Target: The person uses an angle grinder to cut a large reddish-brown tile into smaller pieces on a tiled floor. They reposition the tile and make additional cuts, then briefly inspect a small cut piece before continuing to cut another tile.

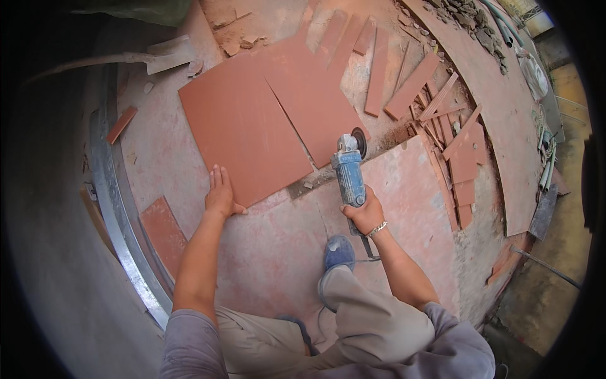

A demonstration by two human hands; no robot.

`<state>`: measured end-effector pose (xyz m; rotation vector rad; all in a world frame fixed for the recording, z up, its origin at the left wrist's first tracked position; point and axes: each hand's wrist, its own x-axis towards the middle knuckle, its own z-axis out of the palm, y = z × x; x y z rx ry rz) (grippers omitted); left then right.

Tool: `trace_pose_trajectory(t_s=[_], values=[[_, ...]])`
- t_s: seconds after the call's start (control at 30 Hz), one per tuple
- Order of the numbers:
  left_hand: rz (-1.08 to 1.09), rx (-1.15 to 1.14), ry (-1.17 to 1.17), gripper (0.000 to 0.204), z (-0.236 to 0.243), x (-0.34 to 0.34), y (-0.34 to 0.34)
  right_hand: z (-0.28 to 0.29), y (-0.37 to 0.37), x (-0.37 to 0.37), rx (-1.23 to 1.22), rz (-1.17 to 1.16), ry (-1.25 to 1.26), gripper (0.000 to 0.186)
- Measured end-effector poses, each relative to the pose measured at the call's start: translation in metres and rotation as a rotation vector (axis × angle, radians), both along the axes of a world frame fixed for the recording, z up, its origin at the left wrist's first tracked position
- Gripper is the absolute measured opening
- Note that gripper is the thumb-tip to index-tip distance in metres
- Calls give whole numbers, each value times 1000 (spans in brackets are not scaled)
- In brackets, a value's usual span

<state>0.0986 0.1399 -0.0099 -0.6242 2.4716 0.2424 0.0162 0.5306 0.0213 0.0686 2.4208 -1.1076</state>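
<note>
My right hand (367, 213) is wrapped round the rear of a blue angle grinder (350, 177). Its dark disc (360, 143) is up at the far end, just by the right edge of a large red tile (233, 136). A narrow slit runs through that tile from its middle to the near edge, widening toward me. On the tile's near left edge rests my left hand (222, 194), fingers stretched out flat and thumb apart. From the grinder's back end a dark cord (368, 247) drops to the floor.
Several cut red tile strips (377, 69) fan out beyond, with broken pieces (464, 165) heaped at the right. A metal straightedge bar (129, 252) lies at the left near a tile offcut (163, 230). A shovel (170, 55) is at the far left; rubble (483, 35) sits far right.
</note>
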Motion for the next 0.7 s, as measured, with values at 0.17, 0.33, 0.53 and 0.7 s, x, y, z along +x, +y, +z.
trace_pose_trajectory(t_s=[0.17, 0.33, 0.53, 0.7], values=[[-14, 3, -9, 155, 3, -2, 2, 6, 48, -11, 84, -146, 85, 71], [-31, -50, -127, 148, 20, -17, 10, 10, 72, -6, -52, -270, 119, 59], [-36, 120, 262, 90, 26, -55, 52, 10, 97, -3, -85, -344, 115, 56], [326, 751, 406, 78, -6, -136, 138, 17, 105, -2, -177, -422, 48, 53]])
